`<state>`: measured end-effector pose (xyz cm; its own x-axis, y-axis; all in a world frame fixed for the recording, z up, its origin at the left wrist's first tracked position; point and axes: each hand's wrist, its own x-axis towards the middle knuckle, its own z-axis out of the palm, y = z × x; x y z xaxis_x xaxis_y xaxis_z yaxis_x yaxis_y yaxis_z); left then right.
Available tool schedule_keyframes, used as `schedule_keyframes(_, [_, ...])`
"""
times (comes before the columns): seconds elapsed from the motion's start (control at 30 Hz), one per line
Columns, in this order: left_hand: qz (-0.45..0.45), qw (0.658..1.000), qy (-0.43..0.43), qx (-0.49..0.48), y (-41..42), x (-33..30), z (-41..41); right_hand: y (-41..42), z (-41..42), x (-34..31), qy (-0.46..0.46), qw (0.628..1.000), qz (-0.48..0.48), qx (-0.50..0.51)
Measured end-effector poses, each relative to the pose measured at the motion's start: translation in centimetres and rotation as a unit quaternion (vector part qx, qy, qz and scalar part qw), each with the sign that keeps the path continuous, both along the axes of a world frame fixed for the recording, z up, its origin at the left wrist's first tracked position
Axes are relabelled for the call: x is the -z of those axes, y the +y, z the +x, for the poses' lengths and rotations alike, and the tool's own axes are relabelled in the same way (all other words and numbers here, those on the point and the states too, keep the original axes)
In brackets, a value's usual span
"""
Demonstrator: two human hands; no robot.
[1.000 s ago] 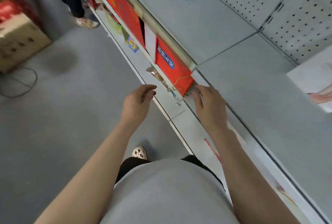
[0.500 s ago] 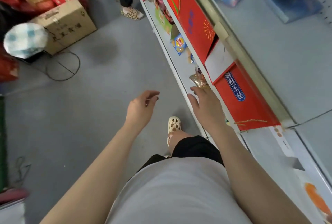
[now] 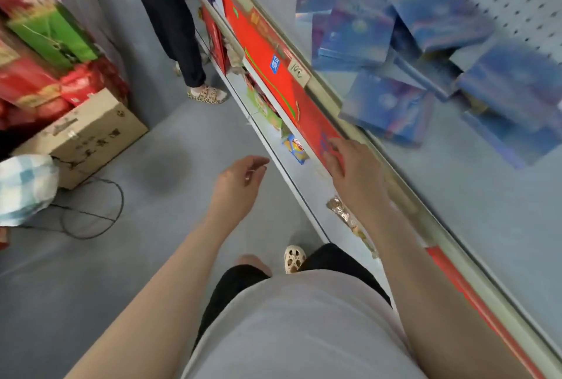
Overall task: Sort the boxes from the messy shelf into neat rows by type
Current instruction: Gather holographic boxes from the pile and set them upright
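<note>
Several blue boxes (image 3: 404, 53) lie in a loose, overlapping pile on the grey upper shelf (image 3: 474, 202) at the right. Below the shelf's front rail stand large red boxes (image 3: 273, 74) on the lower shelf. My right hand (image 3: 349, 165) rests its fingertips on the lower corner of a red box, fingers spread, gripping nothing. My left hand (image 3: 240, 177) hovers over the floor beside the shelf, fingers loosely curled and empty.
A snack packet (image 3: 296, 147) and a gold wrapper (image 3: 342, 211) lie on the lower shelf. Another person's legs (image 3: 182, 44) stand by the shelf further on. A cardboard box (image 3: 88, 135), red and green bags (image 3: 45, 53) and a cable (image 3: 91, 211) sit at the left.
I have stepped along the aisle and my view has swung up; the blue box pile has come into sight. My right hand moved from the far red box to this one.
</note>
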<state>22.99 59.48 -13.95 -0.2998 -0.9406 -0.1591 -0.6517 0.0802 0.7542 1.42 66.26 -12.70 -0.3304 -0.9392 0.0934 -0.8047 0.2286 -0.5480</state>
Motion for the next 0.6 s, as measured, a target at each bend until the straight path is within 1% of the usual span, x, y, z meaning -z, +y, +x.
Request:
schedule_keyframes(0.17, [-0.029, 0.997, 0.026, 0.067, -10.0, -1.2, -3.3, -7.6, -2.4, -1.8, 0.018, 0.995, -0.065, 0.077])
schedule_keyframes(0.23, [-0.038, 0.993, 0.037, 0.11, -14.3, -1.2, -5.1, -10.0, -3.5, -1.7, 0.04, 0.985, -0.087, 0.141])
schedule_keyframes(0.27, [-0.043, 0.989, 0.046, 0.136, -16.4, -1.4, -6.1, -11.0, -4.1, -1.5, 0.064, 0.977, -0.078, 0.186])
schedule_keyframes(0.3, [-0.047, 0.984, 0.051, 0.165, -18.5, -1.6, -7.2, -11.8, -4.6, -1.2, 0.095, 0.966, -0.046, 0.236])
schedule_keyframes(0.33, [-0.053, 0.977, 0.053, 0.197, -20.3, -1.8, -8.3, -12.4, -5.0, -0.9, 0.122, 0.949, 0.004, 0.289])
schedule_keyframes(0.37, [-0.059, 0.97, 0.049, 0.232, -22.0, -2.1, -9.4, -12.8, -5.1, -0.5, 0.131, 0.928, 0.062, 0.344])
schedule_keyframes(0.4, [-0.07, 0.96, 0.04, 0.267, -23.6, -2.4, -10.4, -12.9, -5.0, -0.2, 0.119, 0.902, 0.115, 0.398])
schedule_keyframes(0.47, [-0.11, 0.937, 0.029, 0.329, -26.8, -3.1, -12.5, -13.2, -4.6, 0.2, 0.067, 0.849, 0.186, 0.49])
schedule_keyframes(0.53, [-0.144, 0.915, 0.025, 0.376, -29.7, -3.5, -14.8, -13.5, -4.3, 0.3, 0.013, 0.798, 0.217, 0.562])
schedule_keyframes(0.6, [-0.16, 0.898, 0.014, 0.41, -32.0, -3.5, -17.4, -13.6, -4.0, 0.1, -0.031, 0.762, 0.218, 0.608])
